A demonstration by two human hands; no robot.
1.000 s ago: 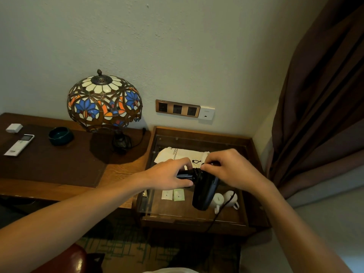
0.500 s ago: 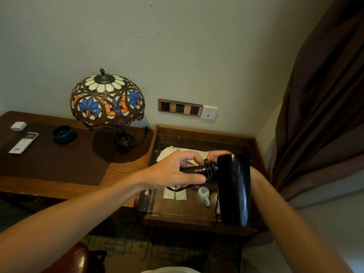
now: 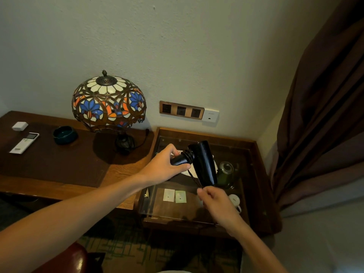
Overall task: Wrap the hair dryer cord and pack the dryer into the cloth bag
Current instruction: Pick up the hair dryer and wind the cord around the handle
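Observation:
My left hand [image 3: 164, 166] grips the handle of the black hair dryer [image 3: 202, 163], held above the glass-topped side table [image 3: 254, 174]. Several turns of black cord [image 3: 189, 154] sit wound around the handle where it meets the barrel. A loose stretch of the cord runs down from there to my right hand [image 3: 214, 198], which pinches it just below the barrel. The white cloth bag [image 3: 194, 172] lies on the glass under the dryer, mostly hidden by it.
A stained-glass lamp [image 3: 109, 101] stands on the wooden desk [image 3: 59, 180] at left, with a dark bowl [image 3: 65, 134] and a white remote [image 3: 24, 142]. A green jar [image 3: 226, 172] and a white cup [image 3: 235, 200] lie under the glass. Brown curtain [image 3: 325, 115] hangs at right.
The dryer's barrel has swung up and back from its low position at the right. My right hand left the barrel side and dropped toward me, drawing the cord downward.

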